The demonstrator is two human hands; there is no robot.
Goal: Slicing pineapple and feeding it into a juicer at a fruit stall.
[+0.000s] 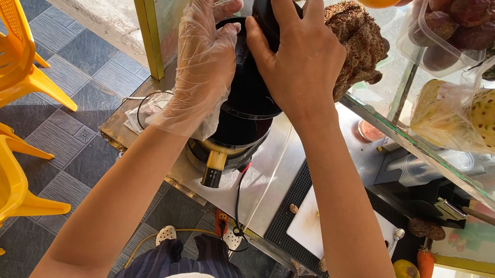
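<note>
The black juicer (pixel 243 102) stood on the steel counter (pixel 278 176), near the edge at 9 o'clock. The right hand (pixel 302 56) was closed over the black pusher (pixel 266 11) at 12 o'clock of the machine; the gloved left hand (pixel 204 54) lay flat and open against the body at 9, holding nothing. Risk judged: hard downward pressure could tip or slide the juicer toward the edge, and the loose glove could be caught at the chute. The chute mouth and its contents were hidden by both hands; the cable (pixel 238 203) end was cut off below the counter.
</note>
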